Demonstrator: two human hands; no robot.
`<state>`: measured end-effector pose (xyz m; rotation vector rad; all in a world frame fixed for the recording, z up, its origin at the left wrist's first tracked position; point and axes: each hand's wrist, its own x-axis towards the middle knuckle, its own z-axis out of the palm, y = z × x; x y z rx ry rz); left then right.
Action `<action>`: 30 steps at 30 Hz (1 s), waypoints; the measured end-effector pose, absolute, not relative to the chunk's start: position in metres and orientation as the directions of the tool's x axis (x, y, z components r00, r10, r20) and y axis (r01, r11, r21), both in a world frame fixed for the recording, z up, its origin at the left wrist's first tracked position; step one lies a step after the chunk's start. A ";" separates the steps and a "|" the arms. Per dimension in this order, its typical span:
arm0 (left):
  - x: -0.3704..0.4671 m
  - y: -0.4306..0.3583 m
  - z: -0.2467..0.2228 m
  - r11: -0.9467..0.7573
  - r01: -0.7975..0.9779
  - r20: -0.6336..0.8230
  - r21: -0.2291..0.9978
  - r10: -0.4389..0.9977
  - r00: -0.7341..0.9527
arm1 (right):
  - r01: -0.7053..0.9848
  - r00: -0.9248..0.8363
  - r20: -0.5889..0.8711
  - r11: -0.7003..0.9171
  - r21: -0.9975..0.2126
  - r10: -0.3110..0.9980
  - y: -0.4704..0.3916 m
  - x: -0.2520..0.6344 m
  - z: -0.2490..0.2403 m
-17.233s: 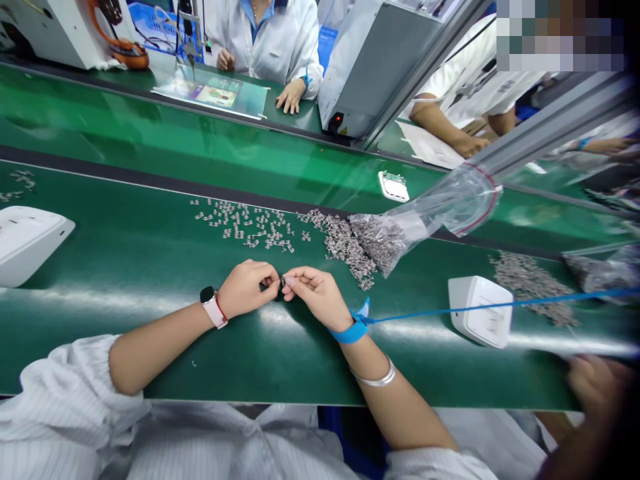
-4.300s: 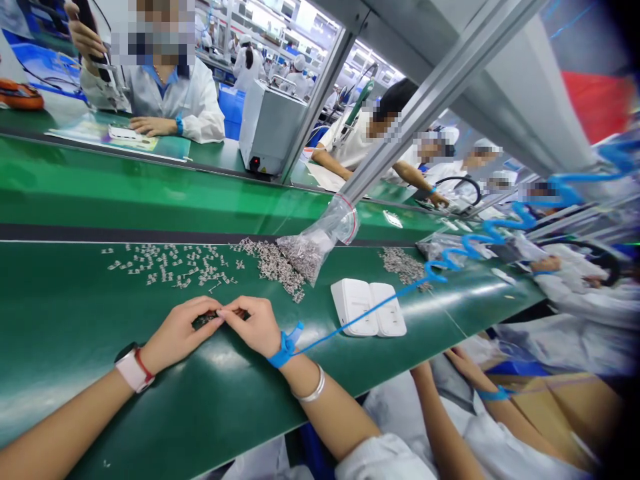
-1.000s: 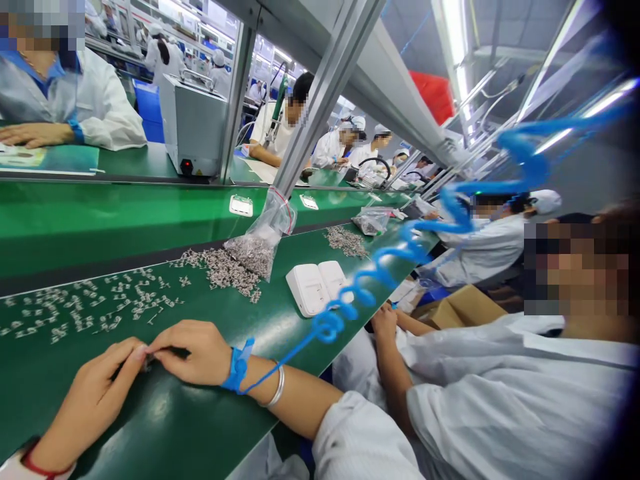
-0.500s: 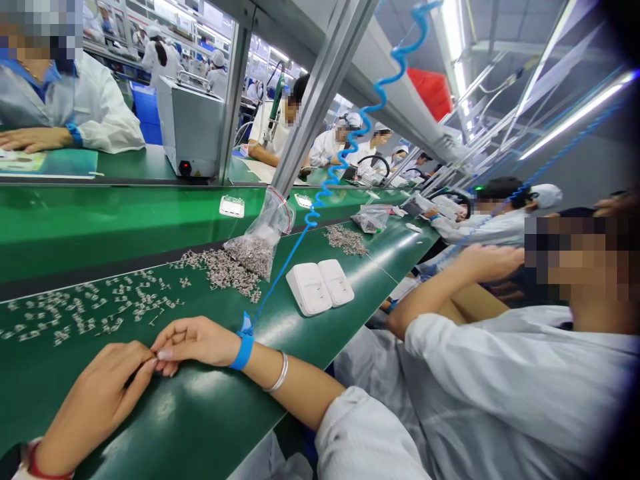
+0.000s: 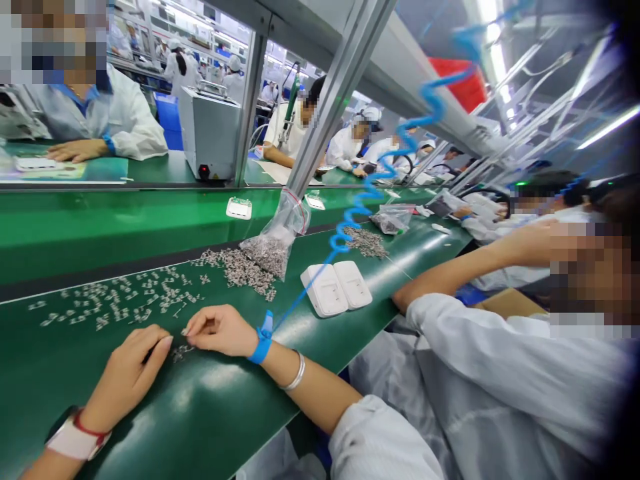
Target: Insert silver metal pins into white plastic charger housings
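The left hand (image 5: 133, 365) and right hand (image 5: 220, 331) pinch finger to thumb; whether either grips anything, I can't tell. Small metal parts (image 5: 179, 353) show between them. Outward: scattered pieces (image 5: 117, 310) at eleven o'clock, a heap (image 5: 245, 270) and clear bag (image 5: 270, 252) at one, white casings (image 5: 326, 293) at two, one crossed by the wrist's blue cord (image 5: 417, 123).

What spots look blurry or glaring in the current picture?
All in head view: pale glare on the green table below the right hand; small parts near it lack crisp detail; blue coil blurs toward its top; ceiling light blown out, upper right; right edge dark.
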<state>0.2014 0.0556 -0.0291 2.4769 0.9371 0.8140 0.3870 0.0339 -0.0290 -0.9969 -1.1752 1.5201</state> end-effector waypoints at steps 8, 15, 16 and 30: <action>0.206 0.067 -0.032 -0.590 0.642 0.266 0.489 0.802 0.534 | 0.617 -0.101 0.232 0.243 -0.748 0.968 0.048 0.417 -0.028; 0.215 0.080 -0.034 -0.630 0.693 0.278 0.350 0.777 0.565 | 0.763 -0.082 0.283 0.243 -0.599 0.955 0.064 0.419 -0.041; 0.219 0.081 -0.034 -0.650 0.689 0.284 0.320 0.760 0.584 | 0.764 -0.068 0.289 0.236 -0.601 0.955 0.066 0.419 -0.041; 0.201 0.050 -0.030 -0.727 0.588 0.329 0.354 0.685 0.650 | 0.839 0.465 0.584 -0.121 -0.530 0.665 -0.009 0.551 -0.034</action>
